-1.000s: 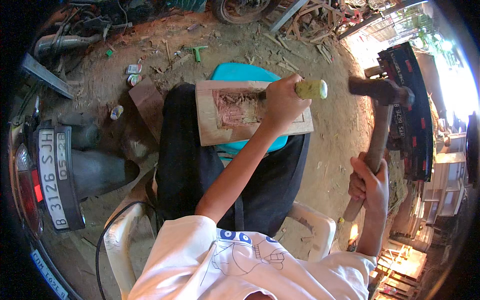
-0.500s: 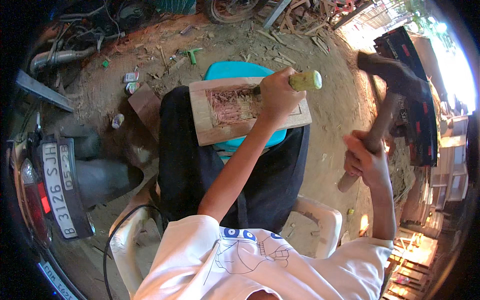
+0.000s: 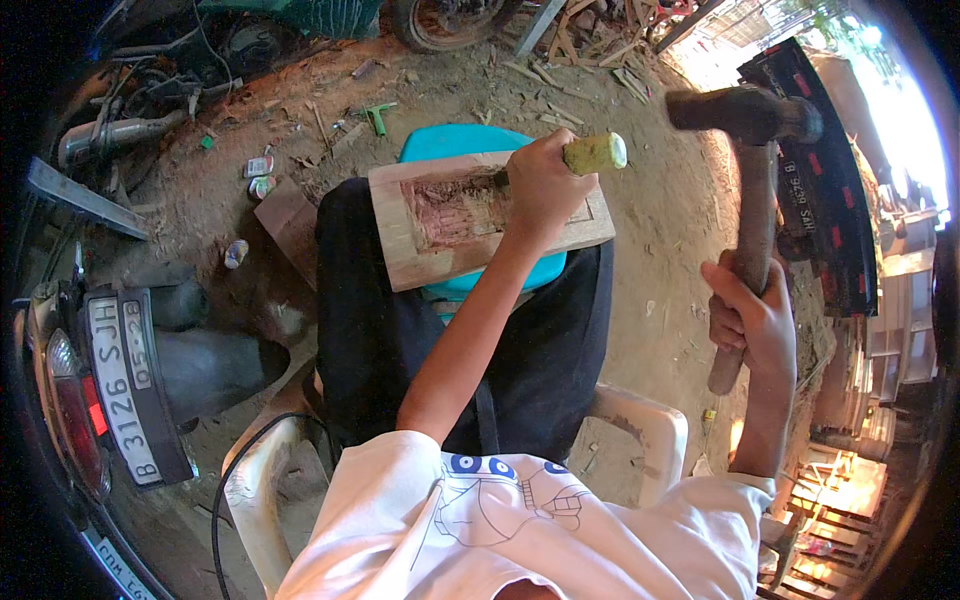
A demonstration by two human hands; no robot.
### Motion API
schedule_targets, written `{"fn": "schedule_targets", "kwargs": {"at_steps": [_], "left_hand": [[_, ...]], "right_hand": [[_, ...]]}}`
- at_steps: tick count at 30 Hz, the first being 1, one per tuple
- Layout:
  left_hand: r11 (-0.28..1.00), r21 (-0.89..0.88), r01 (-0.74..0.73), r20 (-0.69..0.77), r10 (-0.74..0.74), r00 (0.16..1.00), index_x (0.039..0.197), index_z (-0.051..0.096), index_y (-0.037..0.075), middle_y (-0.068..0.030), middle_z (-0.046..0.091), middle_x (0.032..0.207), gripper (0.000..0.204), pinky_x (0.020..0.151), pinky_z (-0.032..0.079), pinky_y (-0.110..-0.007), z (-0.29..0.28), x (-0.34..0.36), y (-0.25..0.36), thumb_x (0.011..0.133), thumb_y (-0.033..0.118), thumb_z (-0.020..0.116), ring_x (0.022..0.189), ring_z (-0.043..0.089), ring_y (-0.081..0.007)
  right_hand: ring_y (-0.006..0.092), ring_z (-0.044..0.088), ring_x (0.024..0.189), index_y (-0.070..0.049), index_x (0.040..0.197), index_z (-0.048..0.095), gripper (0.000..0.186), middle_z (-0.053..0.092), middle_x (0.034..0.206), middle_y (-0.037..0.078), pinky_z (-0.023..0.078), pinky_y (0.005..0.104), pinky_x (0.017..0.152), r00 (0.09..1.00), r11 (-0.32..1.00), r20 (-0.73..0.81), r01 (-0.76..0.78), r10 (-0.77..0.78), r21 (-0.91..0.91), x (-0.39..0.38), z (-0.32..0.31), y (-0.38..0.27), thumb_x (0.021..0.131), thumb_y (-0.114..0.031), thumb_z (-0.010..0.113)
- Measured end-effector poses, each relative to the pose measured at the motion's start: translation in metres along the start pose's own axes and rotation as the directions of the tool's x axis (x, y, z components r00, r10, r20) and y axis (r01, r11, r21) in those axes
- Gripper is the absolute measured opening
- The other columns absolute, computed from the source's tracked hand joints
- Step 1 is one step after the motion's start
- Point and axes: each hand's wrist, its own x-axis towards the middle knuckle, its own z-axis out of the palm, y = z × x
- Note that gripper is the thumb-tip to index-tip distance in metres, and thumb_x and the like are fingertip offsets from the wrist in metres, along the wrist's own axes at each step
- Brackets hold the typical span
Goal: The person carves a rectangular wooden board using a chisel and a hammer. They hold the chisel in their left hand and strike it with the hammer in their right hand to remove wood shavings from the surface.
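My left hand [image 3: 545, 190] is wrapped round the yellow-green handle of a chisel [image 3: 596, 153], which lies low over a wooden block [image 3: 410, 265]. The blade is mostly hidden by my fist. A shallow rectangular recess with rough, splintered wood is cut into the block, and a carved outline shows at its right end. Under the block is a turquoise stool [image 3: 465, 140] between my knees. Out to the right, my right hand [image 3: 752, 310] grips a hammer [image 3: 755, 215] by its wooden handle, its dark metal head raised well apart from the chisel.
A motorcycle rear with a plate [image 3: 120, 385] stands close on the left. White chair arms [image 3: 640, 425] flank me. Small litter, a green plastic tool [image 3: 377, 117] and wood scraps lie on the dirt ground. A dark truck-like tailboard [image 3: 825, 190] is at the right.
The hammer has swung more upright, its head shifting left and a little up, and the right hand has moved slightly right. The left hand keeps its grip on the chisel at the block.
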Motion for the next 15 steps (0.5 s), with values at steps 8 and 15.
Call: {"fn": "schedule_targets", "kwargs": {"at_steps": [8,15], "left_hand": [[0.998,0.062,-0.026,0.005,0.026,1.000,0.065,0.055,0.006,-0.0165,0.057,0.060,0.016,0.052,0.045,-0.043,0.008,0.003,-0.005,0.059,0.012,0.069,0.059,0.059,-0.0359],[0.998,0.053,-0.026,0.034,0.024,0.999,0.063,0.054,0.006,-0.0158,0.056,0.059,0.017,0.052,0.046,-0.043,0.010,0.003,-0.004,0.059,0.014,0.068,0.059,0.058,-0.0361]], "right_hand": [[0.0031,0.029,0.034,-0.011,0.075,0.048,0.019,0.035,0.048,-0.007,0.021,0.0214,0.032,1.000,0.995,0.021,-0.012,0.010,0.098,0.018,0.006,0.010,0.084,-0.012,0.065],[0.0041,0.029,0.033,-0.009,0.080,0.048,0.016,0.036,0.049,-0.004,0.023,0.0223,0.031,0.998,0.994,-0.039,-0.044,0.040,-0.097,0.023,0.007,0.034,0.085,-0.013,0.064]]}}
